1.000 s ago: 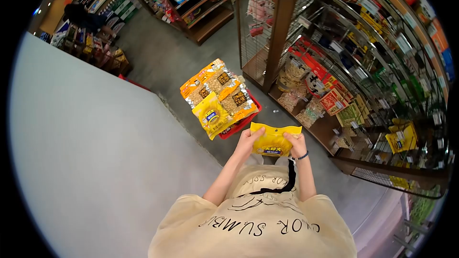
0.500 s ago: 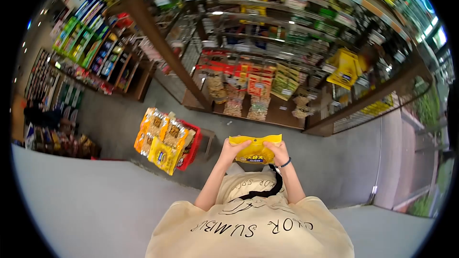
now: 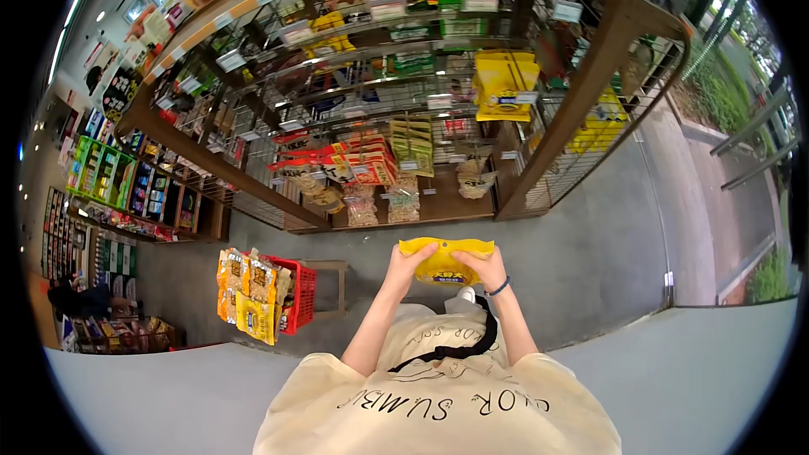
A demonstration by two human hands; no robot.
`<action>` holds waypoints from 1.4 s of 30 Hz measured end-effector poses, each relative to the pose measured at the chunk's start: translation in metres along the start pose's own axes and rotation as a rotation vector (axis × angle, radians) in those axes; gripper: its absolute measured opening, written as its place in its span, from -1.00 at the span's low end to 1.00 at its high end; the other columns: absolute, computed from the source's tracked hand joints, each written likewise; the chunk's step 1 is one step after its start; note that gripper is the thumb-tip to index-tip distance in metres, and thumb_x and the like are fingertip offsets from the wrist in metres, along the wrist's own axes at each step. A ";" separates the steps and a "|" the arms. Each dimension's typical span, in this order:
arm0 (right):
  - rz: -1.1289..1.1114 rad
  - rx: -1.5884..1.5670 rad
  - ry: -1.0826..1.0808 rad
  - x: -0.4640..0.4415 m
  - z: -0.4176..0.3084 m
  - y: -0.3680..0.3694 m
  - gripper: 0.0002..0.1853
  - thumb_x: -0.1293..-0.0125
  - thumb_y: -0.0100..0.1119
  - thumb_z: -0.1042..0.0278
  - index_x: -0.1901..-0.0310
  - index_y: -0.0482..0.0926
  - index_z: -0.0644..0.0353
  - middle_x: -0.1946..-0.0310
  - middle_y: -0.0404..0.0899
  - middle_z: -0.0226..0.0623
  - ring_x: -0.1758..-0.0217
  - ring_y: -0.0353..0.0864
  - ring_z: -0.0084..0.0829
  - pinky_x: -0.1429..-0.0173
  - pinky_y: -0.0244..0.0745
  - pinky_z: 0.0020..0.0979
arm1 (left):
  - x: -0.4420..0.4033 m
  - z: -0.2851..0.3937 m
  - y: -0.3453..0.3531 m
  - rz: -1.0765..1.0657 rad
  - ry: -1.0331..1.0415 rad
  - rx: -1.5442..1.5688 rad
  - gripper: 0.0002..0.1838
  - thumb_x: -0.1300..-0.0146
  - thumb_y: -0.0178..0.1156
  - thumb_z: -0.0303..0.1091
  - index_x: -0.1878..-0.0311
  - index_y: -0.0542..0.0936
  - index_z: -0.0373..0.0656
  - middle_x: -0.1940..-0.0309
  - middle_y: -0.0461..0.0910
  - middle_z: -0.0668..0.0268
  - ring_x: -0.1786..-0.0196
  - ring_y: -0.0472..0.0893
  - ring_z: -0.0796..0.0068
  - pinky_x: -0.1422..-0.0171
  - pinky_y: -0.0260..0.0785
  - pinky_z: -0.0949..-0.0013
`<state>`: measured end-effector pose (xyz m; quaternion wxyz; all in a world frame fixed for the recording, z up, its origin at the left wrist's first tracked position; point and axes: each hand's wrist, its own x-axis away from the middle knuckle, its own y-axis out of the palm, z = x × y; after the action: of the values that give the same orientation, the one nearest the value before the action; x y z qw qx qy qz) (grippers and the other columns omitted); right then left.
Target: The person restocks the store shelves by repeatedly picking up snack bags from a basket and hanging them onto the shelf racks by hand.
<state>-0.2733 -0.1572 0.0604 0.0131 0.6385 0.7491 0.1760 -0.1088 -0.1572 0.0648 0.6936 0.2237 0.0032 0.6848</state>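
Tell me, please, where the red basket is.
In the head view, the red basket is left of the yellow bag in both hands, with snack bags at its left side.

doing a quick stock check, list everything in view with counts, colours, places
Flat plastic pouch: 1, yellow, held in front
Latticed plastic basket: 1, red, left
Flat plastic snack packs: several, mostly orange, at the basket
Single plastic pack: 1, yellow, among them
Wooden wire shelf: 1, brown, ahead
Hanging plastic bags: several, yellow, shelf's right side
Plastic packets: several, red, lower shelf
Other packaged goods: many, mixed colours, shelves
Person: 1, dark clothes, far left
Printed cloth shirt: 1, cream, bottom
Narrow wristband: 1, dark blue, right wrist
Left fingers: 1 set, pouch's left end
Right fingers: 1 set, pouch's right end
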 end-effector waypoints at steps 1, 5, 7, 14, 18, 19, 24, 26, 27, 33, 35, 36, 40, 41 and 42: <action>0.037 -0.015 -0.006 0.002 -0.002 -0.009 -0.82 0.05 0.16 0.51 0.35 0.48 0.31 0.42 0.51 -0.37 0.38 0.45 -0.62 0.29 0.35 -0.60 | -0.001 -0.001 0.011 -0.006 -0.003 -0.002 -0.79 0.03 0.18 -0.35 0.34 0.52 -0.29 0.44 0.52 0.35 0.39 0.47 0.64 0.28 0.30 0.57; 0.063 -0.064 -0.052 -0.005 -0.007 -0.044 -0.81 0.07 0.17 0.49 0.35 0.49 0.32 0.42 0.51 -0.35 0.37 0.46 -0.59 0.27 0.36 -0.57 | -0.010 0.003 0.049 -0.052 0.016 -0.059 -0.77 -0.01 0.14 -0.34 0.31 0.51 -0.30 0.42 0.52 0.36 0.38 0.47 0.66 0.27 0.29 0.58; 0.067 -0.048 -0.044 -0.012 -0.013 -0.054 -0.80 0.07 0.17 0.49 0.34 0.49 0.32 0.41 0.51 -0.35 0.37 0.47 -0.58 0.27 0.37 -0.56 | -0.016 0.003 0.063 -0.054 0.036 -0.078 -0.77 -0.02 0.13 -0.34 0.30 0.50 -0.29 0.41 0.52 0.36 0.37 0.47 0.66 0.26 0.29 0.58; 0.111 -0.236 -0.086 -0.040 -0.012 -0.076 -0.78 0.03 0.14 0.50 0.29 0.46 0.32 0.39 0.51 -0.33 0.36 0.49 -0.55 0.27 0.39 -0.56 | -0.054 0.013 0.092 -0.114 0.026 -0.170 -0.80 0.01 0.15 -0.38 0.31 0.50 -0.27 0.41 0.52 0.37 0.38 0.47 0.66 0.28 0.30 0.60; 0.153 -0.254 -0.088 -0.062 -0.006 -0.091 -0.79 0.03 0.14 0.50 0.29 0.46 0.32 0.39 0.51 -0.34 0.36 0.48 -0.55 0.27 0.39 -0.55 | -0.086 0.003 0.100 -0.110 -0.008 -0.194 -0.79 0.03 0.17 -0.37 0.32 0.50 -0.27 0.44 0.52 0.37 0.41 0.48 0.66 0.31 0.31 0.59; 0.174 -0.258 -0.096 -0.069 -0.005 -0.094 -0.79 0.02 0.14 0.50 0.29 0.47 0.32 0.39 0.51 -0.35 0.36 0.48 -0.57 0.28 0.39 -0.56 | -0.092 0.002 0.103 -0.108 -0.015 -0.188 -0.78 0.03 0.17 -0.36 0.32 0.50 -0.28 0.44 0.52 0.37 0.41 0.47 0.66 0.31 0.31 0.59; 0.213 -0.245 -0.107 -0.110 -0.021 -0.110 -0.79 0.02 0.15 0.50 0.29 0.47 0.33 0.39 0.51 -0.36 0.37 0.48 -0.57 0.28 0.39 -0.57 | -0.142 0.002 0.116 -0.100 0.003 -0.139 -0.76 0.03 0.17 -0.34 0.31 0.50 -0.30 0.44 0.52 0.35 0.42 0.47 0.67 0.33 0.31 0.59; 0.257 -0.254 -0.093 -0.132 -0.022 -0.117 -0.80 0.00 0.11 0.51 0.28 0.46 0.31 0.39 0.50 -0.35 0.37 0.49 -0.53 0.28 0.39 -0.55 | -0.166 0.004 0.120 -0.109 0.012 -0.148 -0.76 0.03 0.17 -0.34 0.32 0.51 -0.30 0.44 0.52 0.36 0.42 0.47 0.67 0.32 0.31 0.59; 0.256 -0.245 -0.097 -0.143 -0.021 -0.121 -0.80 0.00 0.11 0.51 0.28 0.46 0.31 0.39 0.50 -0.35 0.37 0.49 -0.53 0.28 0.39 -0.55 | -0.177 0.006 0.122 -0.110 0.013 -0.156 -0.76 0.03 0.17 -0.34 0.32 0.51 -0.31 0.44 0.52 0.36 0.42 0.47 0.67 0.32 0.31 0.59; 0.326 -0.272 -0.130 -0.210 -0.018 -0.144 -0.81 -0.02 0.10 0.50 0.28 0.45 0.30 0.38 0.50 -0.34 0.37 0.49 -0.53 0.29 0.40 -0.55 | -0.250 0.010 0.123 -0.210 0.028 -0.149 -0.75 0.03 0.17 -0.34 0.29 0.51 -0.30 0.39 0.53 0.34 0.35 0.48 0.65 0.24 0.31 0.57; 0.335 -0.265 -0.126 -0.223 -0.027 -0.148 -0.82 -0.02 0.10 0.50 0.28 0.45 0.28 0.38 0.50 -0.34 0.37 0.49 -0.53 0.29 0.40 -0.54 | -0.271 0.008 0.123 -0.256 0.058 -0.112 -0.74 0.03 0.17 -0.35 0.27 0.50 -0.30 0.38 0.53 0.34 0.35 0.48 0.65 0.23 0.31 0.57; 0.367 -0.235 -0.151 -0.226 -0.034 -0.146 -0.82 0.00 0.12 0.49 0.31 0.47 0.31 0.41 0.50 -0.37 0.39 0.47 -0.59 0.31 0.37 -0.58 | -0.277 0.013 0.124 -0.265 0.071 -0.155 -0.73 0.03 0.18 -0.35 0.26 0.49 -0.30 0.37 0.52 0.33 0.34 0.48 0.65 0.22 0.31 0.57; 0.364 -0.210 -0.210 -0.238 -0.048 -0.147 -0.82 0.01 0.13 0.51 0.31 0.47 0.30 0.41 0.50 -0.37 0.40 0.46 -0.60 0.30 0.36 -0.60 | -0.287 0.033 0.131 -0.262 0.093 -0.164 -0.73 0.02 0.17 -0.35 0.26 0.48 -0.30 0.38 0.52 0.34 0.33 0.47 0.66 0.23 0.30 0.58; 0.368 -0.216 -0.207 -0.241 -0.048 -0.147 -0.82 0.01 0.13 0.51 0.31 0.47 0.30 0.41 0.50 -0.37 0.40 0.46 -0.60 0.30 0.36 -0.60 | -0.290 0.035 0.131 -0.263 0.087 -0.168 -0.73 0.02 0.17 -0.35 0.26 0.48 -0.30 0.38 0.52 0.34 0.33 0.47 0.66 0.23 0.30 0.58; 0.367 -0.231 -0.235 -0.242 -0.052 -0.146 -0.81 0.01 0.12 0.51 0.30 0.46 0.30 0.40 0.49 -0.37 0.39 0.46 -0.60 0.29 0.36 -0.60 | -0.292 0.037 0.132 -0.270 0.096 -0.163 -0.74 0.02 0.17 -0.36 0.27 0.48 -0.30 0.39 0.52 0.34 0.34 0.47 0.66 0.24 0.29 0.58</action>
<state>-0.3803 -0.4207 0.0180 0.1409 0.7743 0.5888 0.1842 -0.2405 -0.4514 0.0511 0.7942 0.1311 0.0108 0.5933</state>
